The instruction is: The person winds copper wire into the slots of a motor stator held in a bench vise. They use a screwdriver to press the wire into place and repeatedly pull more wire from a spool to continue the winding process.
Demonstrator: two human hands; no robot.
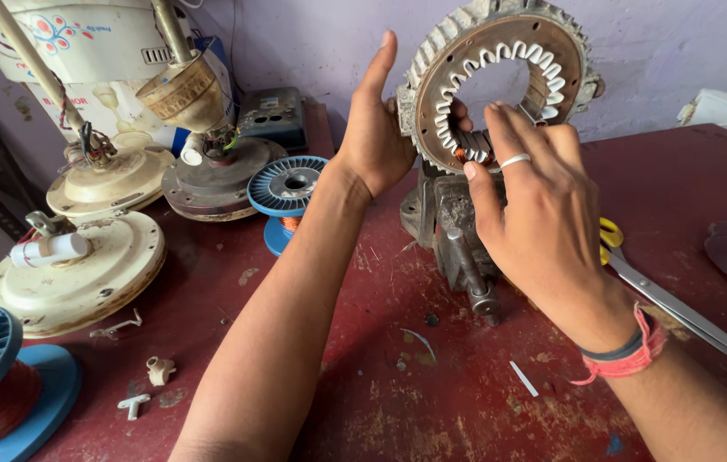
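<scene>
label (55,30) | top left, on cream fan housing; small, pink-and-blue flower design, red lettering beside it
</scene>
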